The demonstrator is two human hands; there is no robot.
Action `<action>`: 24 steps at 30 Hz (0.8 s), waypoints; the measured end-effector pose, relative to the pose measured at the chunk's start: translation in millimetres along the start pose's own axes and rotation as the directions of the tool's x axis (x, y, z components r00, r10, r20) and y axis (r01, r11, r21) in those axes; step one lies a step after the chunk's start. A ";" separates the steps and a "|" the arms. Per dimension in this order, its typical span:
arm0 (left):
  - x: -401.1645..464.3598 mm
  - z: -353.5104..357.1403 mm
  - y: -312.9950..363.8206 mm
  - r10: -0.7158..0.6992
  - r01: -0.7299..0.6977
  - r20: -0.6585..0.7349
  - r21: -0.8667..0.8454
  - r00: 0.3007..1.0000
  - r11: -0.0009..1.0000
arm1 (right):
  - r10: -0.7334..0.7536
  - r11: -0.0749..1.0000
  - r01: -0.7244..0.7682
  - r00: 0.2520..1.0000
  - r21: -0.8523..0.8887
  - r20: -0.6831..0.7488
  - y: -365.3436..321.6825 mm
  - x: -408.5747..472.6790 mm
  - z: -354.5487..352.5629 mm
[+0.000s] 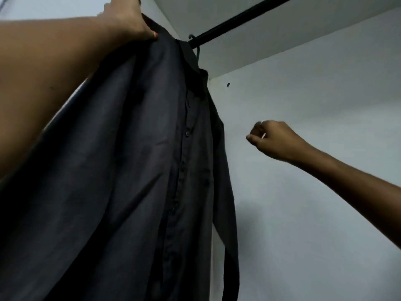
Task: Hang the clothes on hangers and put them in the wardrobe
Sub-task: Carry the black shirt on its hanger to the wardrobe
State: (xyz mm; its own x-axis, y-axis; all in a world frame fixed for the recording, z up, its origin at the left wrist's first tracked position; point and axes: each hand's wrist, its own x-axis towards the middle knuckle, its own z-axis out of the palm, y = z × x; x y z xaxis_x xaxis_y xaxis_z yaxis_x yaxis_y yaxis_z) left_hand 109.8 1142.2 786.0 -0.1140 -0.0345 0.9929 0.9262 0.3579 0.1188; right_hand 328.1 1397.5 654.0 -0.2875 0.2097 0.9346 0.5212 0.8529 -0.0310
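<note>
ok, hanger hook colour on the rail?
Green, as far as the dim light shows. The hanger hook shows beside the shirt collar in the head view.

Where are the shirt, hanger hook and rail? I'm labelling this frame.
shirt [130, 170]: head view, front panel left of the buttons.
hanger hook [198, 53]: head view, green neck below the rail.
rail [238, 18]: head view, mid-bar.
</note>
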 end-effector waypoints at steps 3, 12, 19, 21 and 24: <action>-35.5 2.7 38.2 0.066 -0.073 0.086 0.080 0.994 0.994 | -0.044 0.999 0.043 0.999 0.017 0.025 -22.3 -25.0 1.7; -182.1 9.6 27.4 0.313 -0.420 0.289 0.483 0.905 0.768 | -0.049 0.965 -0.033 0.952 0.259 0.302 -68.0 -103.7 25.1; -278.5 -22.6 26.5 0.168 -0.330 0.372 0.428 0.913 0.842 | -0.042 0.954 -0.061 0.942 0.292 0.334 -80.5 -134.0 40.0; -290.9 -40.5 22.4 0.151 -0.314 0.362 0.450 0.920 0.836 | -0.004 0.930 -0.064 0.983 0.363 0.182 -98.6 -134.2 30.6; -305.1 -78.6 9.5 0.164 -0.329 0.334 0.531 0.928 0.781 | 0.011 0.914 0.061 0.985 0.402 -0.173 -143.1 -143.0 12.5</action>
State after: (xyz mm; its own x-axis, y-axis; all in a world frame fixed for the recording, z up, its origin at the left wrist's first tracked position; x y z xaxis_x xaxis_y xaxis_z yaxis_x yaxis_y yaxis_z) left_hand 181.7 1082.7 484.9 -0.0740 0.3382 0.9382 0.5701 0.7862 -0.2385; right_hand 284.6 1251.5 520.3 -0.1388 0.1330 0.9813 0.1357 0.9842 -0.1142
